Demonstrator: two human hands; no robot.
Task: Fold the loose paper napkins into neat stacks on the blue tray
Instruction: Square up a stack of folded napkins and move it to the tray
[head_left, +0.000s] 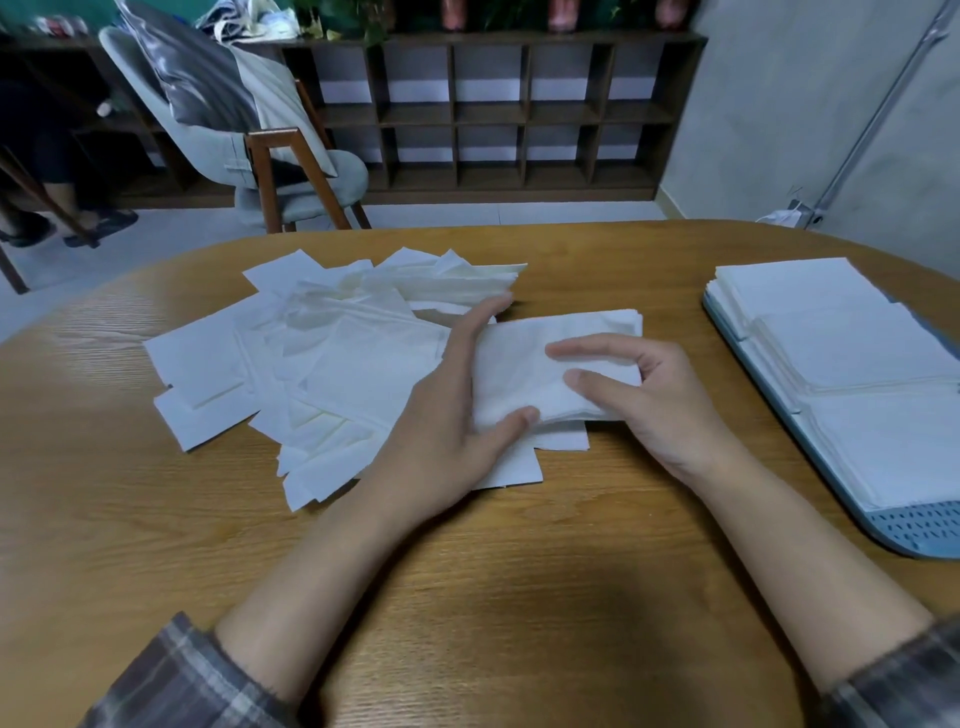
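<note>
Head view: the wooden table (519, 545) carries everything. On its left lies a loose pile of napkins (322, 364); at the right edge sits the blue tray (924, 525), already bearing folded stacks (852, 358). Between them, both hands hold a small folded bundle (524, 374), its long axis running left to right. The left hand (447, 415) pinches its left end between thumb and fingers; the right hand (649, 400) grips its right end, fingers on top. The tray lies to the right, so the right hand is nearer for carrying the bundle across.
</note>
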